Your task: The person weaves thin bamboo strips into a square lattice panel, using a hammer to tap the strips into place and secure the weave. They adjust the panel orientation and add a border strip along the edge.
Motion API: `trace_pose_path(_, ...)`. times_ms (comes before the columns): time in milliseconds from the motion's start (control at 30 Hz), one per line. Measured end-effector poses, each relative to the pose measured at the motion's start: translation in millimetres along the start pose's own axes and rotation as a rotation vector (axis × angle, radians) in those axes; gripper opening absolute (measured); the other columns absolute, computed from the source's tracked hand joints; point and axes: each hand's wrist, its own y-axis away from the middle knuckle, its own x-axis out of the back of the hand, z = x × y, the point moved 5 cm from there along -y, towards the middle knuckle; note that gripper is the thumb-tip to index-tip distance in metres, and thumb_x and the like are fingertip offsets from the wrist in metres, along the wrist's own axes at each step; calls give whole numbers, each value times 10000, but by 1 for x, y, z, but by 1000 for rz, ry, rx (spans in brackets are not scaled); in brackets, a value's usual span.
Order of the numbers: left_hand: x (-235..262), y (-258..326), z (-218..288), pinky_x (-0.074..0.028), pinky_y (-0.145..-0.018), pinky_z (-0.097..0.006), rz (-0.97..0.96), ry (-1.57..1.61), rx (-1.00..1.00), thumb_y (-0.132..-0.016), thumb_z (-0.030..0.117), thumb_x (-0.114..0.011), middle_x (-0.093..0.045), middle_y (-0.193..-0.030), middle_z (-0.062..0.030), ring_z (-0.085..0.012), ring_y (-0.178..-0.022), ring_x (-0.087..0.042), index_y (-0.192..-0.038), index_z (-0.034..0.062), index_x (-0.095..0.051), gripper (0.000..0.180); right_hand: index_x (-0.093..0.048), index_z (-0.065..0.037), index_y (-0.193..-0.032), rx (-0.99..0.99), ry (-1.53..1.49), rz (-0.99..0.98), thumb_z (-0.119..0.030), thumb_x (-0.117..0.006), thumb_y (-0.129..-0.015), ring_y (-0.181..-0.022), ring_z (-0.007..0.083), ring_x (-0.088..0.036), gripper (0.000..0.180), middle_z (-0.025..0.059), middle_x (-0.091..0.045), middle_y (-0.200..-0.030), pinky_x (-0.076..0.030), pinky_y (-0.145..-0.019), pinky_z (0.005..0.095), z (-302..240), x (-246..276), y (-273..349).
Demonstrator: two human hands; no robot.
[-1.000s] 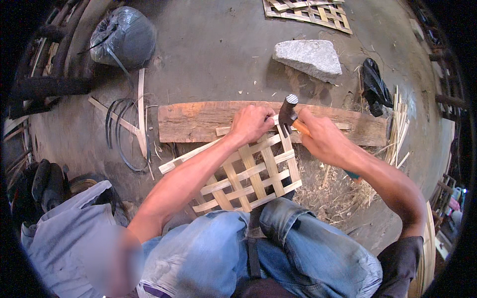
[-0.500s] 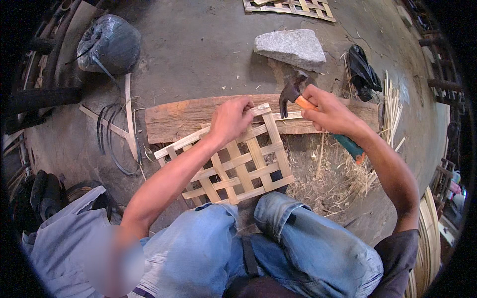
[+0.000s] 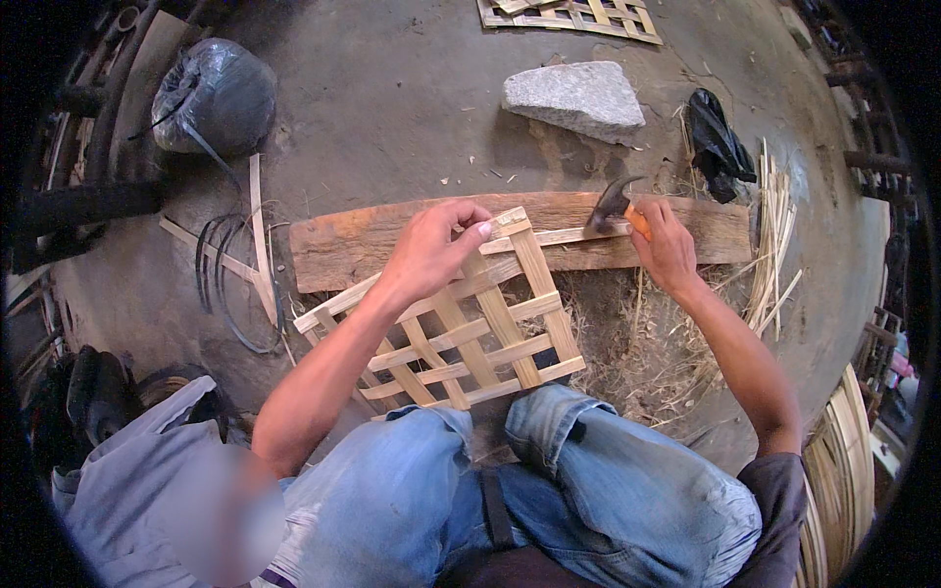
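My left hand (image 3: 431,253) is closed on the far edge of an open-weave bamboo panel (image 3: 477,325), thumb and fingers pinching the rim near its far right corner. The panel leans tilted from the wooden plank (image 3: 363,240) toward my knees. In my right hand (image 3: 667,250) is a claw hammer (image 3: 612,204), gripped by its orange handle close to the head. The hammer head rests at or just above the right end of a pale bamboo strip (image 3: 569,235) lying along the plank; contact is unclear.
Beyond the plank sits a grey stone block (image 3: 578,98), with a black plastic bag (image 3: 720,142) to its right. Thin bamboo sticks (image 3: 774,230) and shavings (image 3: 676,367) lie at right. A plastic-wrapped bundle (image 3: 218,98) and coiled dark strapping (image 3: 221,265) are at left.
My right hand and the hammer have moved right and nearer, the head coming down toward the strip. My left hand and the panel's left side have shifted slightly left.
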Motion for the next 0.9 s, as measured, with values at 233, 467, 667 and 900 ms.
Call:
trace_pose_path(233,43,28,10,-479,-718,-298,174,68,17,-931,209,-629,-651,-901,-59,-130,-784,-577,-1029,5,-668,231,-600,-68,-986,179,103,99,-174,-717,-794,-955,319,-585,248,110,-581,-979,-505,-764,421,-36,19,-23)
trace_pose_path(467,81,36,12,-442,-675,-245,321,36,38,-946,192,-639,-616,-834,2,-71,-716,-507,-1018,0,-660,206,-679,-58,-898,244,50,-168,-165,-712,-790,-943,319,-617,155,109,-646,-932,-540,-782,418,-115,-80,-131)
trace_pose_path(667,119,60,34,-433,-679,-234,482,2,-16,-976,234,-610,-602,-826,33,-52,-749,-500,-1024,13,-655,230,-707,10,-872,166,106,-316,-93,-604,-797,-953,341,-672,164,191,-691,-975,-581,-736,457,-118,-121,-156)
trace_pose_path(900,201,91,32,-434,-848,-245,737,183,-76,-1002,244,-564,-639,-963,3,-69,-922,-549,-1088,34,-653,244,-670,11,-904,-33,-230,-115,-76,-609,-819,-874,313,-676,137,189,-688,-926,-555,-721,417,-96,-101,-155)
